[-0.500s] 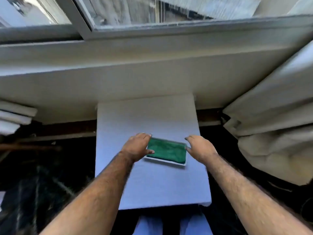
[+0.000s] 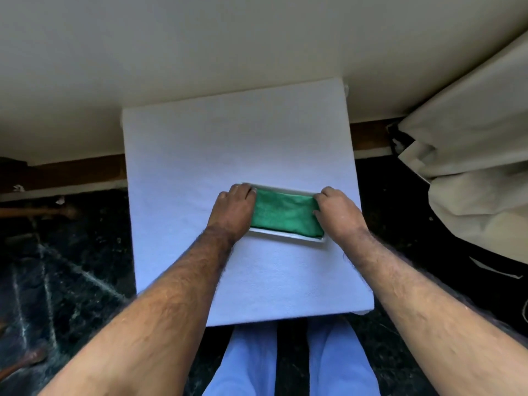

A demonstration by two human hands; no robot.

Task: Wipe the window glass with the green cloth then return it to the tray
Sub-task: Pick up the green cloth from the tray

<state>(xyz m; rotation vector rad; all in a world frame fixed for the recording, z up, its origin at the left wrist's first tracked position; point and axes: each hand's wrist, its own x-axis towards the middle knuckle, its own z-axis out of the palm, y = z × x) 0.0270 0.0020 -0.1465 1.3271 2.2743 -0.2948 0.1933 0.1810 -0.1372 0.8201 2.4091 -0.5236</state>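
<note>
A folded green cloth (image 2: 284, 214) lies in a shallow white tray (image 2: 285, 237) on a small white-covered table (image 2: 237, 144). My left hand (image 2: 233, 208) rests over the cloth's left end, with fingers curled down at the tray's far left corner. At the right end, the fingertips of my right hand (image 2: 338, 214) are bent onto the cloth's edge. Both hands press on the cloth from either side, and it still sits flat in the tray. The window glass is out of view.
A cream wall (image 2: 200, 52) rises just behind the table. A pale curtain (image 2: 471, 167) hangs bunched at the right. Dark stone floor (image 2: 71, 252) surrounds the table, with a wooden stick (image 2: 37, 211) at the left. My legs in light blue (image 2: 248, 361) stand at the table's near edge.
The view has tilted down, so the window is gone from sight. Both hands moved inward from beside the tray onto the ends of the cloth.
</note>
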